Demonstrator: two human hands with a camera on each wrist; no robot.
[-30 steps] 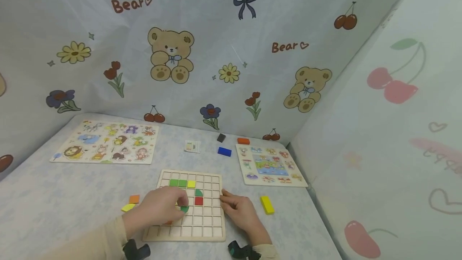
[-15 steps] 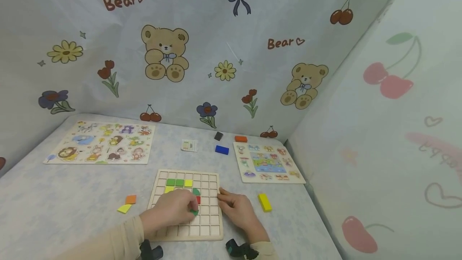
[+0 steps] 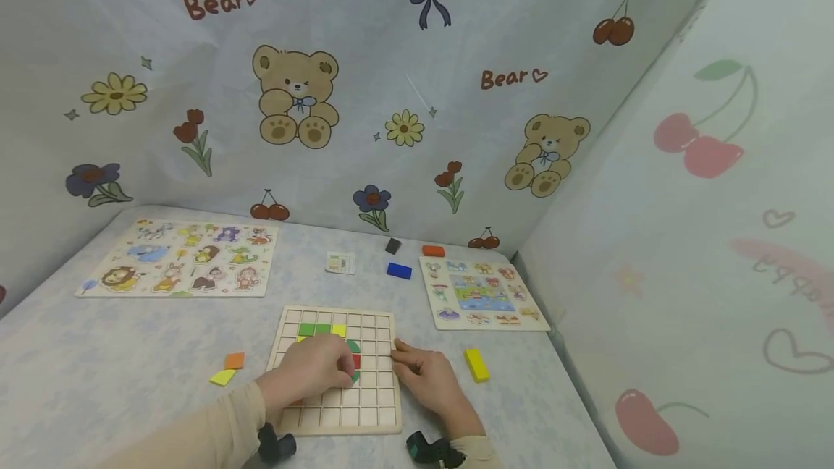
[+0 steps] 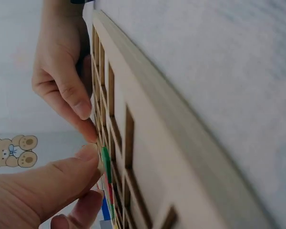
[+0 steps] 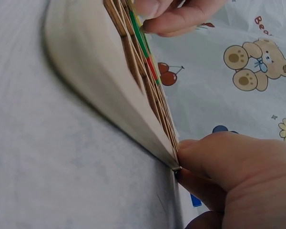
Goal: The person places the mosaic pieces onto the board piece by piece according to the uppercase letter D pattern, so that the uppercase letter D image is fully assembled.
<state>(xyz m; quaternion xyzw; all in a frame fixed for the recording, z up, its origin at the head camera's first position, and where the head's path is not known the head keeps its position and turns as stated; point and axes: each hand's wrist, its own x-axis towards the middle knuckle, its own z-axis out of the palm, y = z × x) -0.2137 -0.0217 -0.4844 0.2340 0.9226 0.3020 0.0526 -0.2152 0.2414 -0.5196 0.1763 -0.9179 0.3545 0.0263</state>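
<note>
A wooden grid board lies on the table, with several coloured tiles in its cells. Over the board's middle, my left hand pinches a green quarter-circle tile between thumb and fingers, right at the cell below a red square tile. In the left wrist view that green tile shows just beside the thumb tip. Another green rounded tile sits above the red one. My right hand grips the board's right edge; the right wrist view shows the thumb on it. The left hand hides part of the grid.
Left of the board lie an orange square tile and a yellow tile. A yellow block stands to the right. Farther back are an animal puzzle, a smaller puzzle, a blue block and an orange block.
My left hand has moved right across the board with the green tile, to the cell below the red square. The right hand keeps its grip on the board edge.
</note>
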